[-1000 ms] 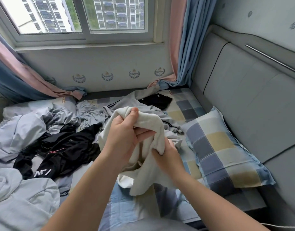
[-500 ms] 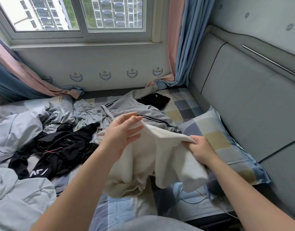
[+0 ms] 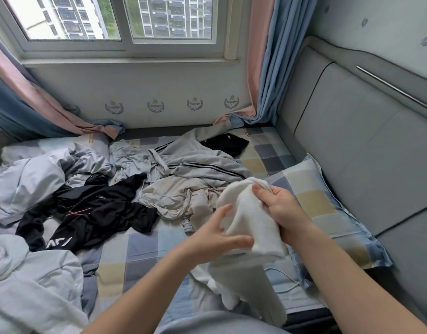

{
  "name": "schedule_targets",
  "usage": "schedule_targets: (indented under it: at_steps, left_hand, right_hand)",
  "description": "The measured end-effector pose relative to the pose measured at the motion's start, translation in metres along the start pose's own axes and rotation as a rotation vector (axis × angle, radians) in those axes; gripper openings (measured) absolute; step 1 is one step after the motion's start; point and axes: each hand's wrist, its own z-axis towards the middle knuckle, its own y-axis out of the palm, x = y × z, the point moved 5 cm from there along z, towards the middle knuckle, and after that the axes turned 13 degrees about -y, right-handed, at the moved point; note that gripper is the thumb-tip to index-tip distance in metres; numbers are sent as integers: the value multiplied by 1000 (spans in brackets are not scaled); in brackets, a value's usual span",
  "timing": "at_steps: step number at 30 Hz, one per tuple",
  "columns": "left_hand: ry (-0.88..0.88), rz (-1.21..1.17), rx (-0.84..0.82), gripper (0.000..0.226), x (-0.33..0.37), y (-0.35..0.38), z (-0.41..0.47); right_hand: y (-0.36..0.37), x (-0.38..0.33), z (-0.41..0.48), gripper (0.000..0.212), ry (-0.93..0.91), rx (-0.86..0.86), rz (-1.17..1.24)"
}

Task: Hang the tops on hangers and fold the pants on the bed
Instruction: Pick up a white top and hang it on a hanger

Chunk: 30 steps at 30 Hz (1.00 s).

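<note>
Half a second ago the white garment (image 3: 252, 221) was spread wide between the hands. Now it is bunched into a soft, thick column, its top end away and its tail hanging toward the viewer over the checked bed (image 3: 140, 249). The right hand (image 3: 280, 208) grips its top and the left hand (image 3: 215, 235) presses straight fingers on its side. Beyond lie a crumpled black garment (image 3: 104, 208) and a striped grey jacket (image 3: 200, 165)

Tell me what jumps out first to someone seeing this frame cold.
A white garment is held up in the foreground: the right hand grips its upper end, while the left hand, fingers straight, touches it lower down. Behind it, crumpled clothes cover the checked bed sheet, with a black garment at left and a grey jacket with black stripes mid-bed. A checked pillow lies at right by the grey headboard.
</note>
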Motion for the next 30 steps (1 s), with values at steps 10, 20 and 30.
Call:
schedule_targets:
  at_steps: [10,20,30]
  left_hand:
    - [365,-167,372,16,26,-28,-8]
    - [49,-730,611,31,27,-71,-14]
    - [40,-896,540,38,39,-69,-20]
  right_hand:
    - [26,-33,-8,36,-151,-261,92]
    - [27,24,-17,40,-101,-235,-291]
    - [27,88,-20,51,-256,-219,-750]
